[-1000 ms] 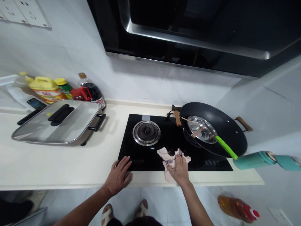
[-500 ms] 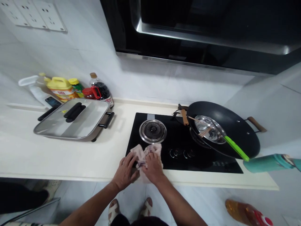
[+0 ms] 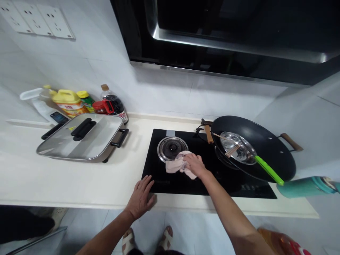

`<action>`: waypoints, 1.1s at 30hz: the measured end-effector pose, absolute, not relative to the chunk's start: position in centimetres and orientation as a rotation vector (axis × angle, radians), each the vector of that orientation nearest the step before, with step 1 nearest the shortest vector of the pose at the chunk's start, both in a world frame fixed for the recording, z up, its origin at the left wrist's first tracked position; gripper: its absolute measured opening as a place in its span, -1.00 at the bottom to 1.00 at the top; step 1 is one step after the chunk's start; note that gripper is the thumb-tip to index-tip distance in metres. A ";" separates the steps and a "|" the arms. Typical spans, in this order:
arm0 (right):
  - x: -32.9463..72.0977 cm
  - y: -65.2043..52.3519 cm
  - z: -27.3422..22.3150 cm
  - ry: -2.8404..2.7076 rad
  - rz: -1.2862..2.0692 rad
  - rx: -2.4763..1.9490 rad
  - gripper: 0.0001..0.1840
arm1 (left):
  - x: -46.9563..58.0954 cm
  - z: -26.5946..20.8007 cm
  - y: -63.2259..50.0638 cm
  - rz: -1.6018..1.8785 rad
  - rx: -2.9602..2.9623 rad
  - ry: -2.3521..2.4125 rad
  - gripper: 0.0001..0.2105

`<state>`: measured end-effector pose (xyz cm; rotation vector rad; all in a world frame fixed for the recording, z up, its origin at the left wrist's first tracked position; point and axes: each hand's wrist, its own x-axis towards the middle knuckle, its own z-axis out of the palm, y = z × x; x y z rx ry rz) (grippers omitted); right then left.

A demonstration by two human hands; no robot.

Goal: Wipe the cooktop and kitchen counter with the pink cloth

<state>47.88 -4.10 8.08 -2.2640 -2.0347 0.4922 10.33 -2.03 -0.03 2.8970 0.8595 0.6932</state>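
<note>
Head view: the right hand (image 3: 194, 164) has its fingers closed over a bunched pale pink cloth (image 3: 174, 165). This cloth lies on the black glass cooktop (image 3: 186, 188), against the near right side of the left burner (image 3: 172, 147). The left hand (image 3: 141, 196) is flat, its fingers spread, at the cooktop's front left corner. On the yellow jug (image 3: 67, 99) I see red print, perhaps characters, but it is too blurred to read. The bottle of dark liquid (image 3: 117, 103) carries a red-and-white label. On the right, a black wok (image 3: 281, 166) partly hides the right burner (image 3: 221, 159); inside are a steel bowl (image 3: 247, 159), wooden chopsticks (image 3: 232, 151) and a green-handled utensil (image 3: 268, 170). A lidded electric pan (image 3: 77, 148) stands on the counter (image 3: 66, 180), in front of the bottles.
</note>
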 end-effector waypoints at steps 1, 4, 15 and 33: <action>49.5 -4.4 8.1 -1.987 0.504 -2.328 -0.58 | 10.3 0.0 -2.0 0.698 2.902 0.858 -0.49; 54.0 -5.6 8.0 -1.795 0.535 -2.550 -0.47 | 10.4 0.2 -2.1 0.708 2.908 0.855 -0.52; 58.0 -11.9 8.1 -1.865 0.683 -2.622 0.01 | 10.5 0.1 -2.1 0.676 2.905 0.878 -0.53; 52.9 -2.9 8.5 -1.561 0.485 -2.780 -0.29 | 10.6 0.0 -1.7 0.676 2.923 0.872 -0.53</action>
